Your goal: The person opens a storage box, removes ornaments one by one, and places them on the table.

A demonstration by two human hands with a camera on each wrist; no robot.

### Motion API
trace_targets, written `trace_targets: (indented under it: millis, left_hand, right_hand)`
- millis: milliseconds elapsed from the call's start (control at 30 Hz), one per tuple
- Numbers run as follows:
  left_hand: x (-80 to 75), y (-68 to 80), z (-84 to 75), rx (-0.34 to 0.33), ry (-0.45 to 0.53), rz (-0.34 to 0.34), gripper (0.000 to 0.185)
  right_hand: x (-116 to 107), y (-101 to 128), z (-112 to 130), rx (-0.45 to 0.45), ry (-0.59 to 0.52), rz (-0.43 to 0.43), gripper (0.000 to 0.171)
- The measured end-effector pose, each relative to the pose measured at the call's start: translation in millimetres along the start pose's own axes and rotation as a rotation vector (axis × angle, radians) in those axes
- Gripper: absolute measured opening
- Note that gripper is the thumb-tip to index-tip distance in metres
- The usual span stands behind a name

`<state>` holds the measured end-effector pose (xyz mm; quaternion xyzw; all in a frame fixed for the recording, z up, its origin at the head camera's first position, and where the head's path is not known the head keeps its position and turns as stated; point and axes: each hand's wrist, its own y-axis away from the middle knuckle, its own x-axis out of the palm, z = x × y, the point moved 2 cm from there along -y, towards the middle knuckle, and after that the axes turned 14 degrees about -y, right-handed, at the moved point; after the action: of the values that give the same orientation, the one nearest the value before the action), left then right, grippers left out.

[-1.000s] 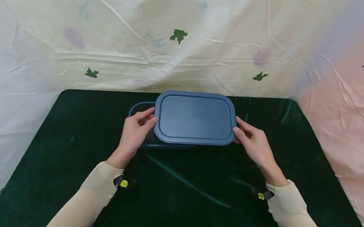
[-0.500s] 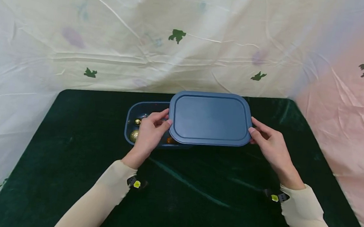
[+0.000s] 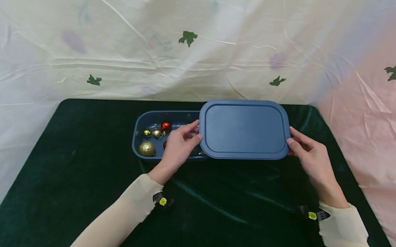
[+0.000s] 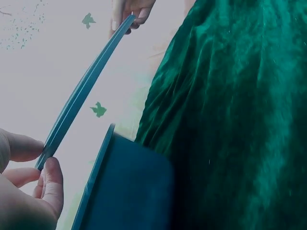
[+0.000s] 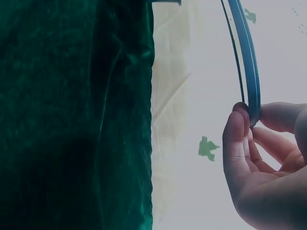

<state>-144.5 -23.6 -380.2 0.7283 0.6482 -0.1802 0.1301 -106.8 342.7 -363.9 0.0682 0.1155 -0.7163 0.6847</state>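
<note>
A blue rectangular lid (image 3: 244, 129) with rounded corners is held level between both hands. My left hand (image 3: 179, 145) pinches its left end, and my right hand (image 3: 310, 157) pinches its right end. In the left wrist view the lid (image 4: 86, 91) is apart from and above the blue box (image 4: 129, 177). The box (image 3: 135, 134) stands on the table, its right part hidden under the lid and my left hand. Inside it lie a glittery gold bauble (image 3: 146, 149), a red bauble (image 3: 165, 126) and small gold baubles (image 3: 157, 133).
A dark green velvet cloth (image 3: 190, 223) covers the table. Pale fabric (image 3: 127, 48) with green leaf-like shapes hangs behind it, turning pink on the right. Each wrist wears a dark strap with a yellow marker (image 3: 162, 201).
Both hands have carried the lid to the right, off the left part of the box. The baubles there have come into view. The box has stayed in place.
</note>
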Motion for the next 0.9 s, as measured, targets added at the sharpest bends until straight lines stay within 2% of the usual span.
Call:
trace_targets:
  millis: [133,400,567,900]
  left_hand:
    - [9.9,-1.0,-4.9,-0.026,0.041,0.005,0.046]
    - [31.3,-1.6,-10.9,-0.042,0.078,0.010,0.043]
    - [42.0,-2.0,-13.9,-0.033,0.064,0.019,0.042]
    - [60.4,-0.2,-18.0,0.030,0.043,0.057,0.045]
  right_hand:
    - [-11.0,3.1,-4.1,0.020,0.000,-0.018,0.052]
    - [-32.0,9.5,-13.9,0.085,0.081,-0.044,0.054]
    - [-41.9,12.6,-17.7,0.108,0.105,-0.036,0.057]
    - [-60.0,16.9,-28.7,0.124,0.099,-0.011,0.057]
